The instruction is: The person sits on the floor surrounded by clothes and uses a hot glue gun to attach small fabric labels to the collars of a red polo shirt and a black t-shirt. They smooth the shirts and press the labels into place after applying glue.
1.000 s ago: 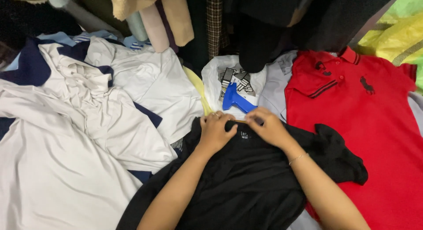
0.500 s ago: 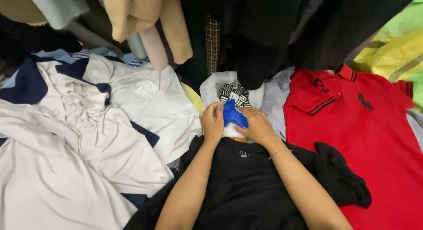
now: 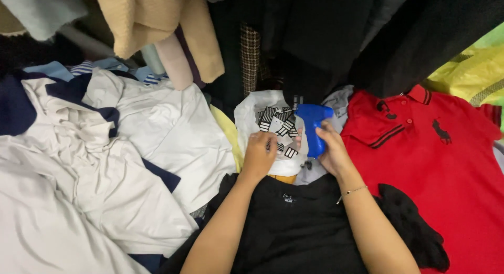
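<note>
My right hand (image 3: 329, 150) grips a blue tagging gun (image 3: 313, 127), held upright above a black shirt (image 3: 294, 227) that lies under both forearms. My left hand (image 3: 259, 154) reaches into a white plastic bag (image 3: 249, 116) of black-and-white tags (image 3: 278, 122), its fingertips among the tags. Whether it pinches one I cannot tell. The black shirt's collar with a small label (image 3: 287, 198) sits just below both hands.
A red polo shirt (image 3: 430, 164) with black trim lies to the right. White shirts with navy trim (image 3: 115, 164) are piled on the left. Dark, beige and checked garments (image 3: 252, 43) hang across the top. A yellow cloth (image 3: 472, 74) shows at the far right.
Both hands left the black shirt's collar and moved up. The right hand took the blue tagging gun and raised it; the left hand went into the bag of tags.
</note>
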